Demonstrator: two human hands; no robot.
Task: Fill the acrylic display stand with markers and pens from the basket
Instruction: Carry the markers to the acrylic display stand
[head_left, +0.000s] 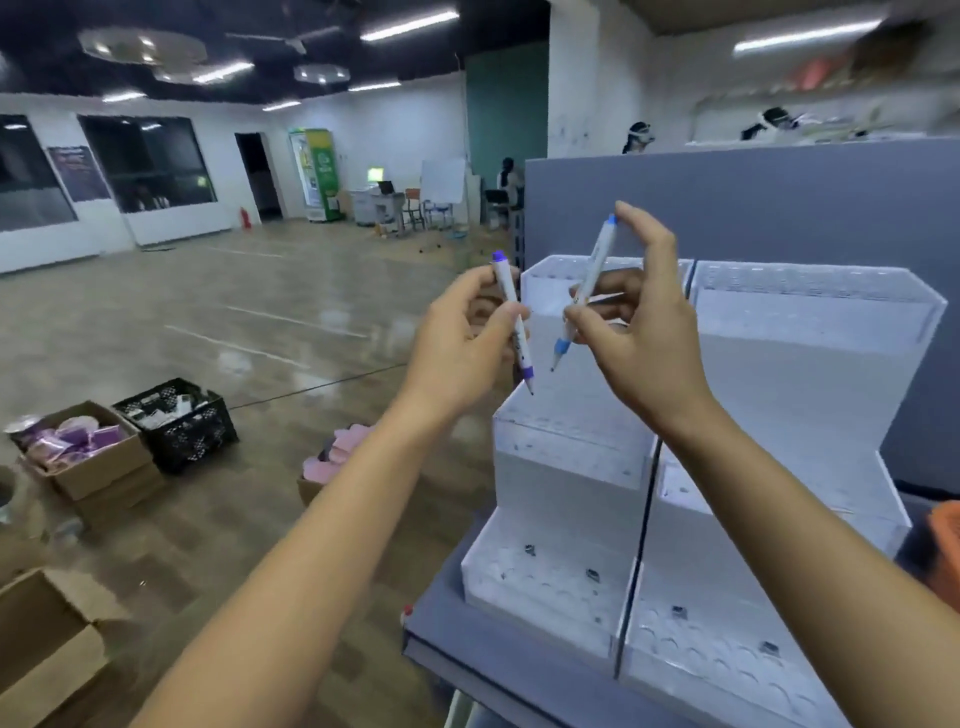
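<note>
Clear tiered acrylic display stand, centre right, wholly unfilled; white purple-capped pen pinched in left hand, white blue-capped pen pinched in right hand.

Cardboard box on floor holds purple packets; green cabinet, whiteboard far back.

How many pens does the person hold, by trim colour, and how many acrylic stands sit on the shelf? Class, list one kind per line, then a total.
Purple-trimmed pen: 1, pinched in the left hand
Blue-trimmed pen: 1, pinched in the right hand
Acrylic stands: 2, the left stand and the right stand
Total: 4
</note>
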